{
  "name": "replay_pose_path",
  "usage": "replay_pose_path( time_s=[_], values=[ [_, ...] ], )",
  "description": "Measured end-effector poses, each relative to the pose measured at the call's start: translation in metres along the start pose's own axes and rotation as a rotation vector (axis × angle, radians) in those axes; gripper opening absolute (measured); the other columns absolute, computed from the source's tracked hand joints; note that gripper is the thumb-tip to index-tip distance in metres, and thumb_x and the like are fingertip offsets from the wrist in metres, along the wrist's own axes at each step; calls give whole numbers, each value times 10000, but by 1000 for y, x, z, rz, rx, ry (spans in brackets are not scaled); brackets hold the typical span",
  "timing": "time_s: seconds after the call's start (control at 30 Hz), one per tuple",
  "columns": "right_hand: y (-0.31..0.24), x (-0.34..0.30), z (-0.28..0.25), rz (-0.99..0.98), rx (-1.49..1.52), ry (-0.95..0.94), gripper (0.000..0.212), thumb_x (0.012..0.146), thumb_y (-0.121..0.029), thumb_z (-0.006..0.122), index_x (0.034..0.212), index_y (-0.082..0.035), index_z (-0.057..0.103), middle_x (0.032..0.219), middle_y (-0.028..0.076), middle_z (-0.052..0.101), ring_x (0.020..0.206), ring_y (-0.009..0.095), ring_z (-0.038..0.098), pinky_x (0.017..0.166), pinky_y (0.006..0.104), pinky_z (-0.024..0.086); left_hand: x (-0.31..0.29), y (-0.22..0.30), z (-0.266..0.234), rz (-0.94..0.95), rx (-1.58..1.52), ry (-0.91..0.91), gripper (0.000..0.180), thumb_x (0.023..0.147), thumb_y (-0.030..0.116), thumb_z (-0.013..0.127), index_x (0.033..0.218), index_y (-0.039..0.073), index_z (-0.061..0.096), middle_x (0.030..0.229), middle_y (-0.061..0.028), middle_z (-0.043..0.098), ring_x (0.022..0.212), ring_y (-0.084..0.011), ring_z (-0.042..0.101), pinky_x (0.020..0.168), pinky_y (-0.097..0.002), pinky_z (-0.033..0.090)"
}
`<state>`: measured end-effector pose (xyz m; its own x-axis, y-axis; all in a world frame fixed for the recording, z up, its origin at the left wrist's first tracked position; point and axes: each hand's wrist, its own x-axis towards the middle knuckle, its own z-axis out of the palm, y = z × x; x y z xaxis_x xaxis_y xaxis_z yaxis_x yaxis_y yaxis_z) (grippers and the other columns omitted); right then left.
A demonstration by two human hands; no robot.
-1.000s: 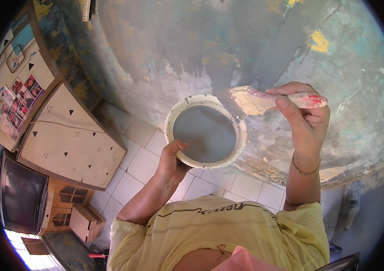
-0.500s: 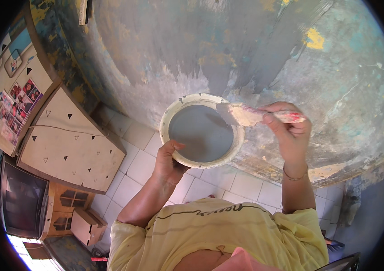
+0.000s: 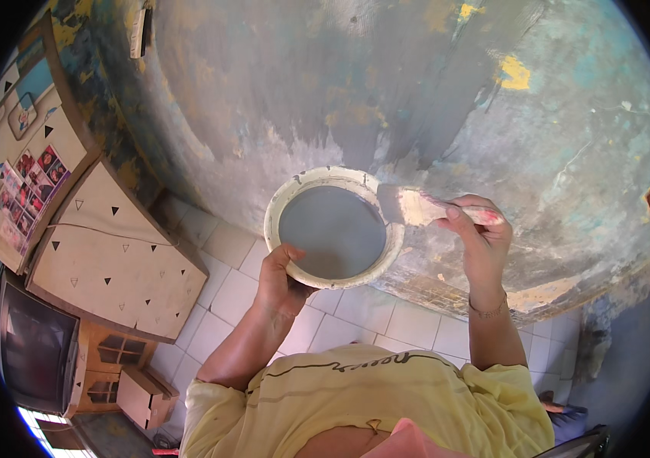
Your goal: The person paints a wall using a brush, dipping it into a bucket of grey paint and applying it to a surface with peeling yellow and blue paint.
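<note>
My left hand [image 3: 281,281] is closed on the near left rim of a round off-white bucket [image 3: 273,217], thumb over the edge and fingers underneath. Grey liquid paint [image 3: 331,229] fills much of the bucket. In my right hand [image 3: 484,238] is a wide paintbrush [image 3: 421,208], gripped by its pale, red-smeared handle and lying nearly level. Its grey-coated bristles are at the bucket's right rim; whether they touch it I cannot tell. Beyond the bucket rises a wall [image 3: 417,91] patched with grey, teal and yellow, its middle covered by darker grey strokes.
To the left stands a pale cabinet [image 3: 111,252] with triangle marks and pictures on it. Below it are a television [image 3: 38,343], a wooden stand [image 3: 115,343] and a cardboard box [image 3: 144,397]. White tiles [image 3: 340,332] cover the floor. Part of another person [image 3: 565,420] shows at the lower right.
The brush has turned slightly and come a little lower with my right hand, its bristles staying by the bucket's right rim. The bucket appears slightly further left and lower in view.
</note>
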<state>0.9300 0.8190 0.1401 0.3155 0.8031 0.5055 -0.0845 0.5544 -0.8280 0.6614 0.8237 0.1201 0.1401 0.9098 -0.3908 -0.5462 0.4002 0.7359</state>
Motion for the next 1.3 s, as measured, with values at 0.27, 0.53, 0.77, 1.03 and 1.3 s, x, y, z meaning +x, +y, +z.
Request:
replay_pose_path(
  time_s=[0.27,0.53,0.77,1.03,1.3],
  values=[
    [33,2,-17,329,279,217,139,869,-77,640,938,38,605,784,108,633,712,188,671,645,300,603,2,2,4,-2,29,19,612,749,201,497,1304,-26,371,1232,-208,481,1068,-341,538,851,-511,470],
    [27,4,-9,386,302,145,141,874,-81,631,960,22,588,774,79,619,695,175,667,662,310,602,3,-1,2,-16,17,16,612,733,194,513,1295,-14,389,1201,-187,495,1074,-322,530,848,-494,468],
    [30,0,-11,318,361,90,101,851,19,597,951,33,605,829,109,629,748,207,676,706,308,607,2,-1,3,-14,21,28,550,728,223,547,1218,-3,439,1098,-161,539,958,-275,562,779,-433,479],
    [11,-18,-11,32,216,-60,97,813,85,618,906,69,637,906,145,642,880,227,661,750,335,606,-2,0,-2,-2,-19,18,578,724,211,542,1240,-15,414,1153,-183,505,1001,-309,543,806,-460,472],
    [36,-15,-11,452,359,267,148,885,-60,621,985,43,585,870,134,654,743,219,682,688,326,602,6,-2,-4,12,-31,17,614,741,207,509,1299,-9,372,1205,-194,472,1069,-340,510,831,-488,463]
  ],
)
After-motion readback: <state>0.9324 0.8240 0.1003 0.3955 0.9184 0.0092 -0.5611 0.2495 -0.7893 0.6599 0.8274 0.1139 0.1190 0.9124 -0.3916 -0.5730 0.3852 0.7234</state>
